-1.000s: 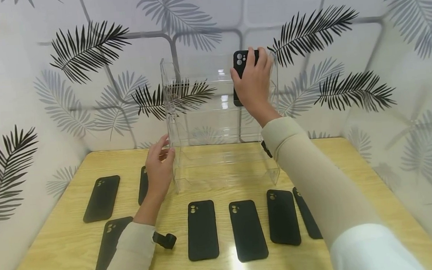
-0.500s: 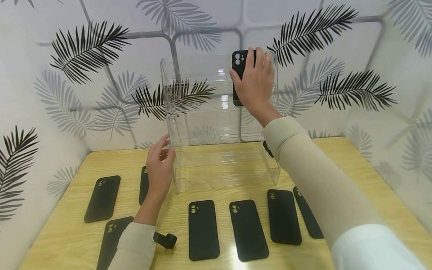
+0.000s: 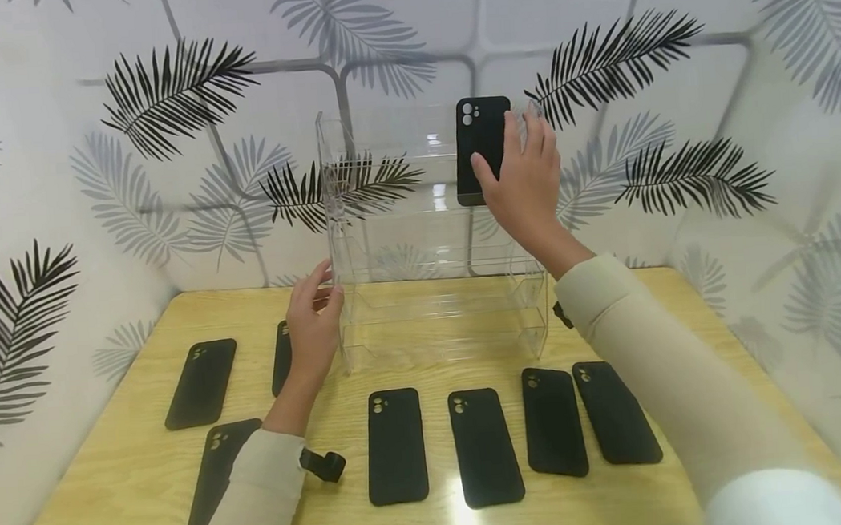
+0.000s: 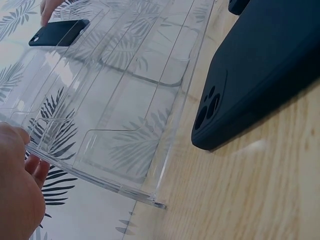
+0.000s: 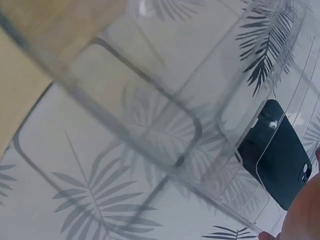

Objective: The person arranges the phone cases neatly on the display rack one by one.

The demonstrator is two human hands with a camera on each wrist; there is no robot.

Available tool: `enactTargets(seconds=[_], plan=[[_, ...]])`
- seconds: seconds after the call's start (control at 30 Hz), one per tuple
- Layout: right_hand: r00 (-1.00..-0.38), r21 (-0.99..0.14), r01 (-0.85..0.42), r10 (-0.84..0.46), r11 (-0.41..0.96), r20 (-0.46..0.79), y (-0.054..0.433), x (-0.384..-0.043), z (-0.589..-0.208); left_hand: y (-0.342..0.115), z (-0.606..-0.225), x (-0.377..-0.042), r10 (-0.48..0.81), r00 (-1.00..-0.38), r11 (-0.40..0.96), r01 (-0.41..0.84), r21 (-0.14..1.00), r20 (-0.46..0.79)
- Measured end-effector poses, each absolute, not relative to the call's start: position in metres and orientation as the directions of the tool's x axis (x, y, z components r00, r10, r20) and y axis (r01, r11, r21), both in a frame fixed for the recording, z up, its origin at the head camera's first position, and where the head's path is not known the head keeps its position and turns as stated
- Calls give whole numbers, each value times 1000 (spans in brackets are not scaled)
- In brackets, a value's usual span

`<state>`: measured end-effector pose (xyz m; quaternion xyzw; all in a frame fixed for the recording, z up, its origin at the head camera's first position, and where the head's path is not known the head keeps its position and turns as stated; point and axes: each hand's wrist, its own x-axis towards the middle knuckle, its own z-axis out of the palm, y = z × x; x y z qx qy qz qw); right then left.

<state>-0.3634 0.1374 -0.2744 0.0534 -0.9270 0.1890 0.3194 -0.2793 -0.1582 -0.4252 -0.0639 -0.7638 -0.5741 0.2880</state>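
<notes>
A clear acrylic tiered display rack [image 3: 432, 334] stands upright at the back of the table. My left hand [image 3: 312, 321] holds its left side panel; in the left wrist view the thumb and fingers lie on either side of the panel's edge. A black phone case [image 3: 481, 134] leans upright in the rack's top tier, at the right end, camera holes at upper left. My right hand [image 3: 529, 171] is at the case's right edge with fingers spread loosely; its thumb overlaps the case, and whether it touches cannot be told. The same case [image 5: 280, 155] shows through the clear plastic in the right wrist view.
Several black phone cases lie on the wooden table [image 3: 335, 517]: one [image 3: 396, 447] in front of the rack, another [image 3: 618, 413] at right, another [image 3: 201, 384] at left. My left forearm partly covers one case [image 3: 217, 476]. A leaf-patterned wall [image 3: 406, 22] stands behind.
My right hand has shifted right, off most of the phone case, which stays in the top tier and is now more exposed. The left hand keeps its place on the rack.
</notes>
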Motion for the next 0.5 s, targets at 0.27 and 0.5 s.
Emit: enactTargets(seconds=[0.27, 0.5], plan=[[-814, -341, -267, -22, 901, 580, 170, -330, -309, -160, -426, -279, -220, -818, 350, 442, 826, 531], [-837, -360, -277, -39, 891, 546, 200, -299, -334, -159, -427, -279, -223, -820, 345, 439, 830, 527]])
